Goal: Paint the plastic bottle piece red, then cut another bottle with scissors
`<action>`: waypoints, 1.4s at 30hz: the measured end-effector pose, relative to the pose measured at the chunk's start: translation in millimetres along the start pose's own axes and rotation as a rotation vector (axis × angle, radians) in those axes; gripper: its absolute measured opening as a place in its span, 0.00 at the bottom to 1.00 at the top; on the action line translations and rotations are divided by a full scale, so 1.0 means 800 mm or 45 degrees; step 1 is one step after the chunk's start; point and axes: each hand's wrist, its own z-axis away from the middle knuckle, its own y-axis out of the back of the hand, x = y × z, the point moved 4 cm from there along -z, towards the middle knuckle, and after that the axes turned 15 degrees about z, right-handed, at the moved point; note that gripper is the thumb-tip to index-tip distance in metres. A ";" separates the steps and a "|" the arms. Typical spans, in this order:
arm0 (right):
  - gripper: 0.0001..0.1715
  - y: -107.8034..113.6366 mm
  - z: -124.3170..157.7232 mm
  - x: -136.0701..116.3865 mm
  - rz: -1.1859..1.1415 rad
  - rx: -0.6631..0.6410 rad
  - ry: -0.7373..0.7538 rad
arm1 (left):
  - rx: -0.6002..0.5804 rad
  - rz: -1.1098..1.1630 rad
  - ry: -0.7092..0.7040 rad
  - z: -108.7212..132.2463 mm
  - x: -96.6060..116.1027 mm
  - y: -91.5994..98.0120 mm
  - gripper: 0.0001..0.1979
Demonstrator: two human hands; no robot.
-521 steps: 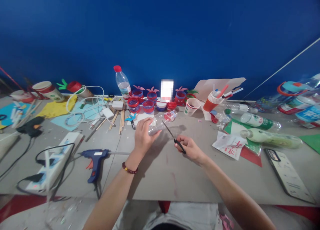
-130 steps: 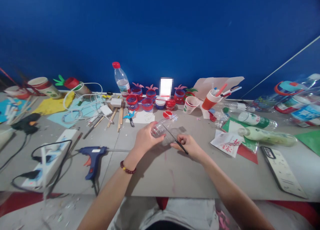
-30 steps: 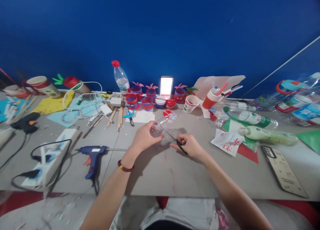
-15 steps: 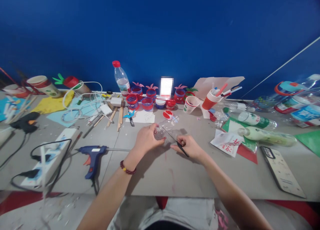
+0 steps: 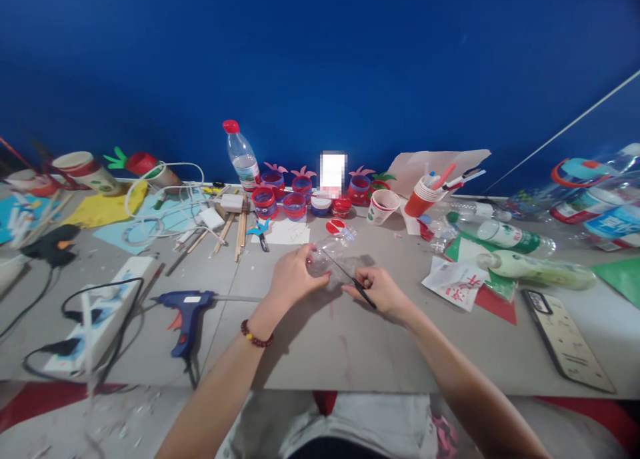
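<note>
A clear plastic bottle piece (image 5: 320,260) is gripped between the thumb and fingers of my left hand (image 5: 296,272), near the middle of the table. My right hand (image 5: 377,291) is closed round the black handles of a pair of scissors (image 5: 363,292). The thin blades point up and left and reach the clear plastic; whether they pass inside it is hard to tell. Just behind lies a red and white round lid (image 5: 335,226). A white paper (image 5: 287,232) with drawn lines rests behind my left hand.
A blue glue gun (image 5: 187,312) and a power strip (image 5: 107,312) lie left. Small decorated cups (image 5: 295,207), a red-capped bottle (image 5: 243,156) and a pen-filled cup (image 5: 423,196) stand behind. A phone (image 5: 567,339) and more bottles (image 5: 517,238) are right.
The scissors and my right hand have shifted very slightly, and the clear plastic has moved slightly left. Both hands keep their grip.
</note>
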 end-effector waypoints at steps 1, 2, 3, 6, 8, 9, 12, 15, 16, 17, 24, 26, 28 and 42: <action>0.35 -0.002 -0.001 0.002 -0.005 0.009 -0.003 | 0.012 -0.008 -0.006 0.000 -0.001 0.000 0.24; 0.34 -0.004 -0.002 0.003 -0.010 0.017 -0.004 | 0.021 -0.016 -0.011 0.000 -0.002 0.001 0.25; 0.34 -0.006 -0.002 0.004 -0.015 0.022 -0.005 | 0.029 -0.025 -0.013 -0.001 -0.003 0.001 0.25; 0.34 -0.008 -0.003 0.007 -0.042 0.004 -0.009 | 0.059 -0.049 -0.021 -0.001 -0.007 -0.001 0.26; 0.34 -0.008 -0.002 0.009 -0.063 -0.013 -0.028 | 0.091 -0.070 -0.038 -0.001 -0.008 -0.003 0.26; 0.33 -0.007 -0.002 0.009 -0.068 -0.018 -0.040 | 0.110 -0.084 -0.048 -0.001 -0.008 -0.004 0.27; 0.33 -0.001 0.000 0.007 -0.038 -0.019 -0.062 | 0.169 -0.127 -0.070 0.000 -0.006 -0.005 0.26; 0.33 0.004 0.001 0.002 0.041 -0.001 -0.028 | 0.214 -0.150 -0.102 0.001 -0.004 -0.004 0.26; 0.33 0.005 0.000 0.001 0.061 0.011 -0.013 | 0.220 -0.153 -0.116 0.001 -0.004 -0.004 0.26; 0.33 0.005 0.000 0.000 0.077 0.026 0.003 | 0.223 -0.155 -0.128 0.001 -0.004 -0.003 0.26; 0.35 0.006 -0.002 -0.003 0.125 0.057 0.034 | 0.241 -0.194 -0.202 0.002 -0.002 -0.003 0.26; 0.35 0.007 -0.001 -0.005 0.127 0.039 0.052 | 0.226 -0.222 -0.230 0.002 0.000 -0.005 0.26; 0.35 0.007 -0.001 -0.005 0.126 0.038 0.065 | 0.203 -0.250 -0.254 0.003 0.001 -0.008 0.27; 0.35 -0.001 -0.005 0.003 0.018 0.015 0.056 | 0.237 -0.263 -0.221 0.007 0.001 -0.011 0.29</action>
